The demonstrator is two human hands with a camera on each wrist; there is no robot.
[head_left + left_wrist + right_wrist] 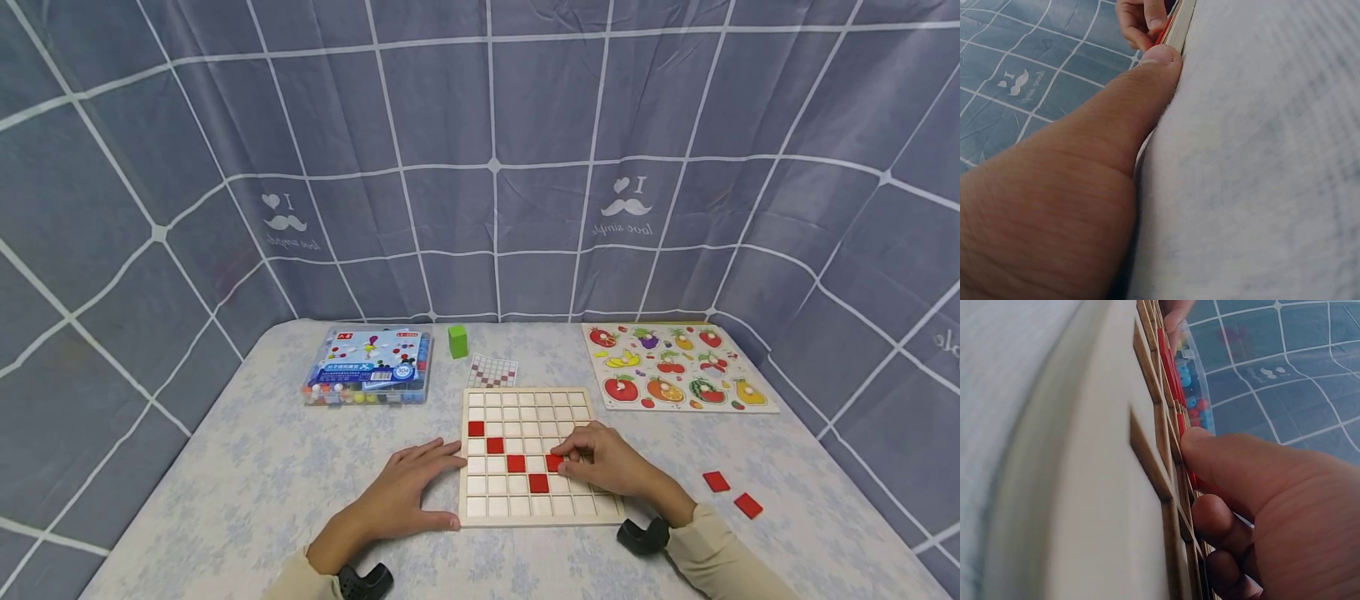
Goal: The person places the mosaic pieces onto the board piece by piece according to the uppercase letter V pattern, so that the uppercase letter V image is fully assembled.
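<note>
The right grip (609,462) pinches a red tile (553,464) at a cell of the gridded board (477,506), while the left grip (401,493) — fingers outstretched, holding nothing — touches the board's left edge, apparently to steady it.

Gap between plastic box (367,368) and board (497,506); green block (458,343) obstructs far end.

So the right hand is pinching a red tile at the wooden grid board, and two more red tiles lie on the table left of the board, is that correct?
Not quite: the two loose red tiles lie right of the wooden grid board, as the head view shows. The right hand is indeed pinching a red tile there.
</note>
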